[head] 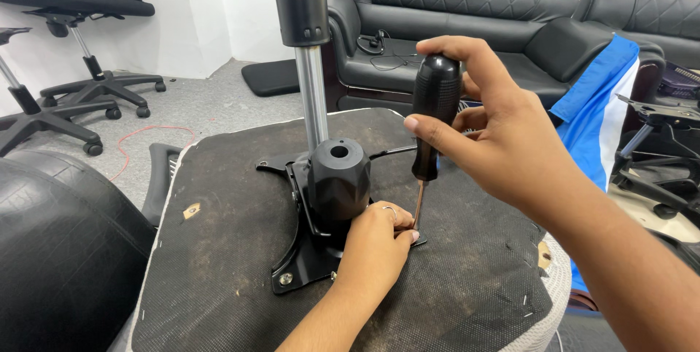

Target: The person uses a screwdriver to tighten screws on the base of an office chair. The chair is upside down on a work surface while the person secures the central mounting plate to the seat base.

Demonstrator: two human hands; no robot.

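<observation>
An upturned office chair seat (219, 250) with a dark fabric underside fills the middle. A black metal mechanism plate (299, 264) is bolted on it, with a black housing (339, 180) and a chrome gas cylinder (312, 97) standing up from it. My right hand (496, 133) grips the black handle of a screwdriver (435, 115), held upright with its shaft tip down at the plate's right edge. My left hand (375, 246) rests on the plate beside the housing, fingertips pinching at the screwdriver tip. The screw itself is hidden by my fingers.
A black chair backrest (58, 250) lies at the left. Chair bases on castors (95, 93) stand at the back left. A black leather sofa (467, 24) is behind, with a blue and white cloth (601, 104) draped at the right and more chair parts (656, 169) beyond it.
</observation>
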